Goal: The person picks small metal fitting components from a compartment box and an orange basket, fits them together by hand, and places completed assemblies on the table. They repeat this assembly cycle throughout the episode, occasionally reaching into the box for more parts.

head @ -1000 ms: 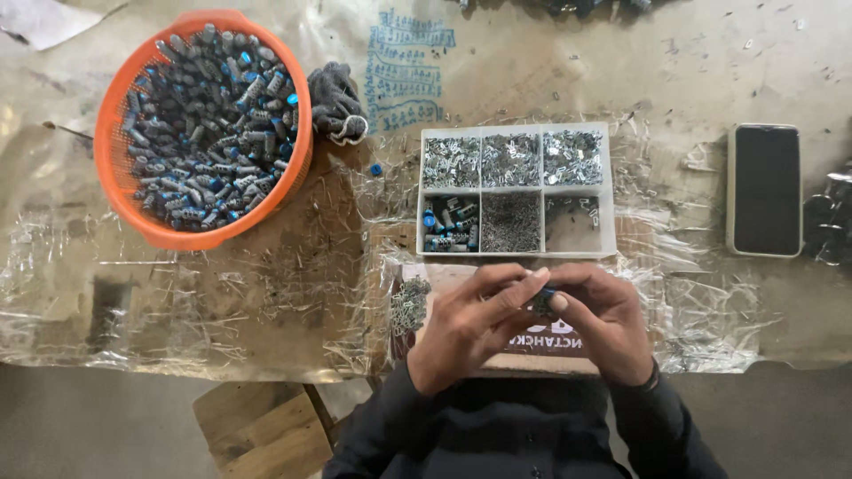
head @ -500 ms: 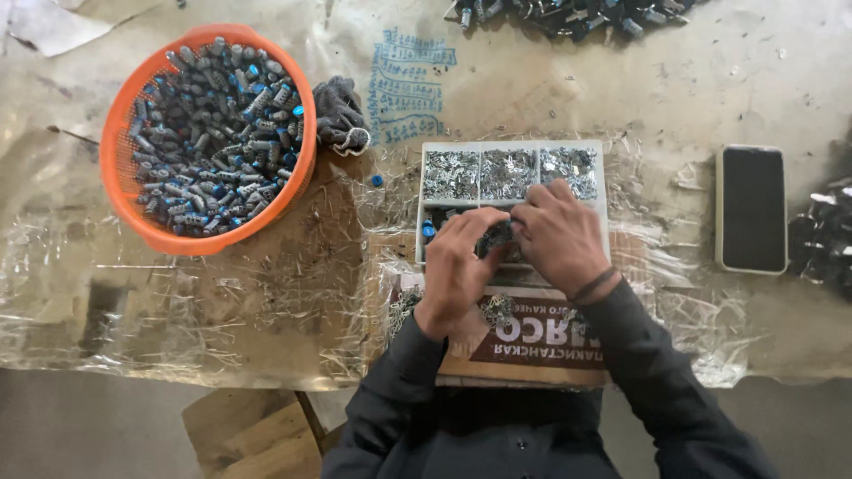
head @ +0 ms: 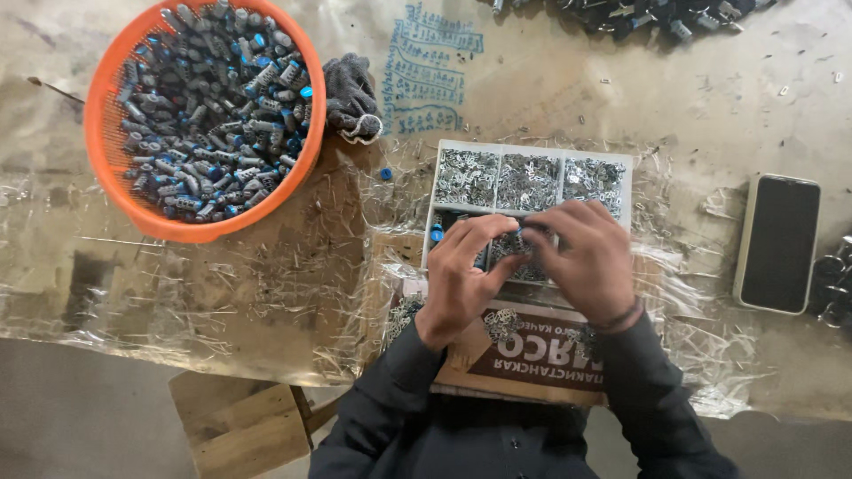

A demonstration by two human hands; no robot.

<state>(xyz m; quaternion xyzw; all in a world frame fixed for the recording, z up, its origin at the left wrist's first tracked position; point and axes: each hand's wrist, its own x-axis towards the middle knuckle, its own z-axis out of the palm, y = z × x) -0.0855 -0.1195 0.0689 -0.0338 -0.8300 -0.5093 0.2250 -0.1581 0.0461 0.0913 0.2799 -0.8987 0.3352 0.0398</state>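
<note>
Spanning the frame, a plastic-covered surface (head: 222, 293) carries an orange basket (head: 106, 168) and a white compartment tray (head: 532, 177). Left hand (head: 461, 275) and right hand (head: 590, 262) meet over the tray, fingers (head: 497, 232) pinched on a small part (head: 524, 235): likely light, stiff, slippery; best gripped by its sides.

table (head: 80, 293): brown, under crinkled clear plastic | floor (head: 71, 417): grey (bare) | wooden stool (head: 240, 426) below
</note>
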